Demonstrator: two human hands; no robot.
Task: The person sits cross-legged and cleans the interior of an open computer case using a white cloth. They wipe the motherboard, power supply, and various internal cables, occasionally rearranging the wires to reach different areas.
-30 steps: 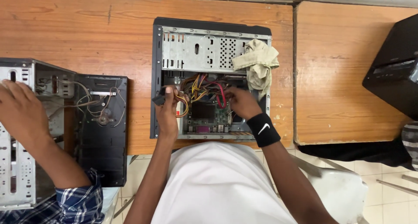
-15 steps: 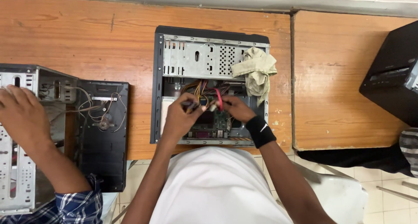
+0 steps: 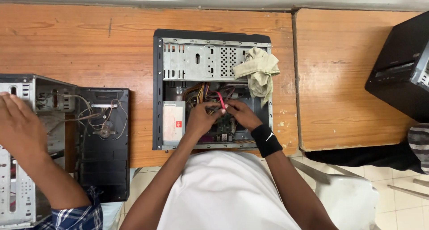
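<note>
The left hand (image 3: 201, 118) has moved in beside the right hand (image 3: 241, 115); both now pinch the red cable (image 3: 220, 99) inside the computer case (image 3: 157, 87).

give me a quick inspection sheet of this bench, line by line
surface: wooden table, worn; second table butted on the right
job's things: open computer case lying flat, red cable inside
clutter: crumpled rag on the case's edge
hands: left hand and right hand both inside the case, fingertips meeting at the red cable; exact grip unclear
cables: bundle of coloured wires above the hands
surroundings: another person's hand on a second open case; black case on the right; white chair
</note>
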